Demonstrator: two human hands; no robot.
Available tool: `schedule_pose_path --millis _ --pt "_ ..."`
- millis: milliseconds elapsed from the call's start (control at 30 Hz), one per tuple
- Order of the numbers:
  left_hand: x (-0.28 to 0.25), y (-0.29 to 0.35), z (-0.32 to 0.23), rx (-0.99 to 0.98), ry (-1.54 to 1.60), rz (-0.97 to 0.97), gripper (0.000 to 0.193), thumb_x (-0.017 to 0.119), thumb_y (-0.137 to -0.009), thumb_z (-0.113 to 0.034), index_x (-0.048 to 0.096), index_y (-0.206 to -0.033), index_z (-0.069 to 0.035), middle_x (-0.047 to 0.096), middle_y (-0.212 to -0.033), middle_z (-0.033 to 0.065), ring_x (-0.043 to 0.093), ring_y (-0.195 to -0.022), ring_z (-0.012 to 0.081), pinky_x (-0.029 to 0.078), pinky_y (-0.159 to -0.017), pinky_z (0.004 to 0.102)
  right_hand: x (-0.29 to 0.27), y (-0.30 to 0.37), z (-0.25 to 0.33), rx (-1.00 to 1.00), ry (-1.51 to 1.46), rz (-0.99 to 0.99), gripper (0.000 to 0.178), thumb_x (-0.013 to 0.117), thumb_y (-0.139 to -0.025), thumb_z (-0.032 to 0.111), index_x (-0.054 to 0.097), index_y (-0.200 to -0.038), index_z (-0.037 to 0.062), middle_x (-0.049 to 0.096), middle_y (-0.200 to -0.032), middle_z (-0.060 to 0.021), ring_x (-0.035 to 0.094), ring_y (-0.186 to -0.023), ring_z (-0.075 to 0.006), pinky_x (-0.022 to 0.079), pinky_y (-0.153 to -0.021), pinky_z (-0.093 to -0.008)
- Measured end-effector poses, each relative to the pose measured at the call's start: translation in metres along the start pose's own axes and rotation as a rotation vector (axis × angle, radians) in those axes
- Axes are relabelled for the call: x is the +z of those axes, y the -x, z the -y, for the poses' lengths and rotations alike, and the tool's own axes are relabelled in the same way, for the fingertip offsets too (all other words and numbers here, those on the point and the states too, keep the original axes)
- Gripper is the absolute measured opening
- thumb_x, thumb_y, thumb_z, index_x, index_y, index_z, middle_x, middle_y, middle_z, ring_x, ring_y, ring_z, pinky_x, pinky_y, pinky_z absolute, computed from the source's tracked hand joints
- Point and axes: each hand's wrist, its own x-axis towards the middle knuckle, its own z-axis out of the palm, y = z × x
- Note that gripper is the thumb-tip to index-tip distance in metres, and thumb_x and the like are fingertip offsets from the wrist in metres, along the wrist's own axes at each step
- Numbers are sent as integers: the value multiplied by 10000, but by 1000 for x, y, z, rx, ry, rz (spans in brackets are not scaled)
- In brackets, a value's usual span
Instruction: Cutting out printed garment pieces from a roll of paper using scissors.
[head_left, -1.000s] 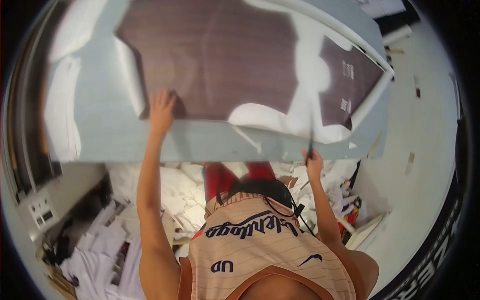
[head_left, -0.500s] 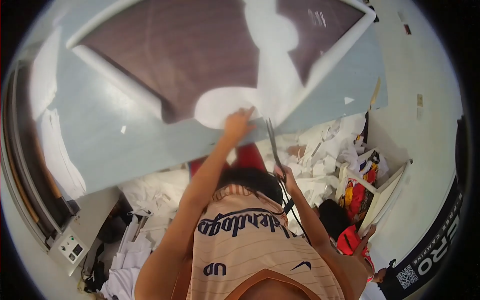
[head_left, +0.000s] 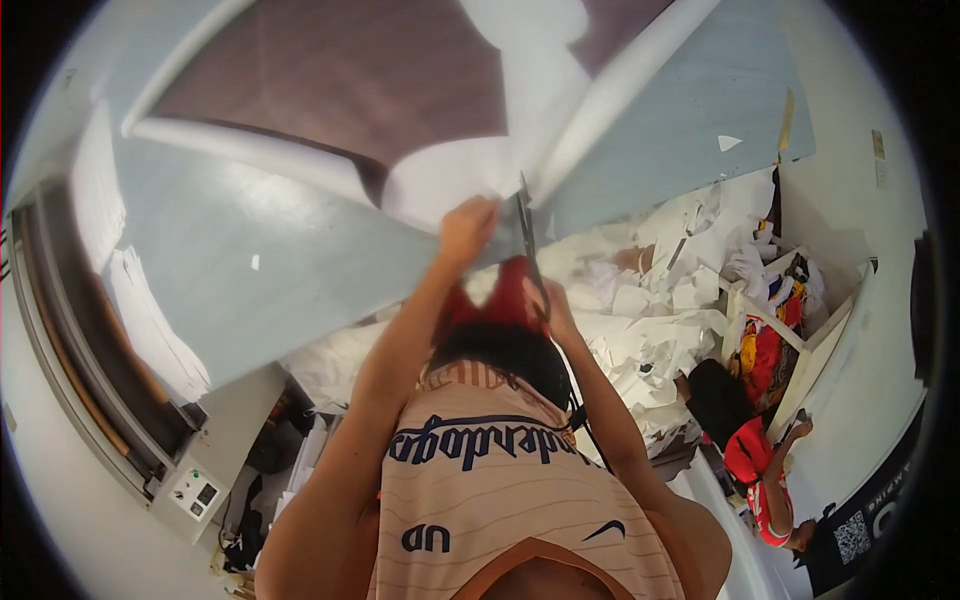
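A large sheet printed in dark brown and white (head_left: 340,80) lies across the blue-grey table, its side edges curling up in white rolls. My left hand (head_left: 470,230) is closed at the sheet's near edge, fingers curled on the white rounded part; the pinch itself is partly hidden. Just to the right, my right hand (head_left: 550,312) grips long dark scissors (head_left: 529,235) by the handles. Their blades point away from me and reach the sheet's near edge beside the white strip. I cannot tell how far apart the blades are.
The table (head_left: 270,300) carries small white scraps (head_left: 730,143). White offcuts (head_left: 650,350) heap below its near edge. At right, a person in red (head_left: 750,452) is near a bin of colourful cloth (head_left: 768,345). A machine with a control panel (head_left: 196,493) stands at left.
My left hand has gone from spread fingers on the sheet to a closed grip at its edge. The scissors have moved up to the sheet, and its left edge has curled more.
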Motion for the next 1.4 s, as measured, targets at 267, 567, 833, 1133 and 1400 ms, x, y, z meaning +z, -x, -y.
schedule_pose_path --millis 267,567,833,1133,1400 --pt "5 -2 -1 -33 41 10 79 724 -834 -71 695 -907 -79 594 -752 74 627 -660 274 505 -587 390 14 -20 10 -73 -46 -74 425 737 -932 396 498 -708 125 475 -567 40 468 -461 -70 388 -444 -248" --pt "2 -3 6 -86 106 99 54 659 -856 -106 631 -888 -74 630 -856 125 641 -798 365 519 -671 473 29 -42 5 -150 -2 -193 377 779 -903 360 580 -735 86 483 -530 32 445 -404 -60 367 -386 -238" --pt "-13 -35 -14 -417 310 163 288 726 -803 -120 677 -1085 -89 647 -997 83 669 -801 239 527 -648 378 18 -56 16 -171 99 -213 401 778 -901 371 576 -710 81 485 -517 22 454 -406 -65 389 -397 -241" --pt "6 -67 -36 295 -190 494 517 684 -770 -107 670 -1283 -167 350 -1579 162 265 -1481 399 303 -1132 634 17 -62 14 -196 38 -165 389 783 -900 313 570 -702 55 488 -533 14 455 -414 -78 389 -399 -258" --pt "9 -68 -40 249 -127 683 471 627 -903 -158 584 -1372 -145 302 -1610 157 175 -1526 414 223 -1133 736 8 -67 24 -277 52 -133 349 795 -885 272 599 -743 20 493 -532 2 468 -414 -92 389 -396 -268"
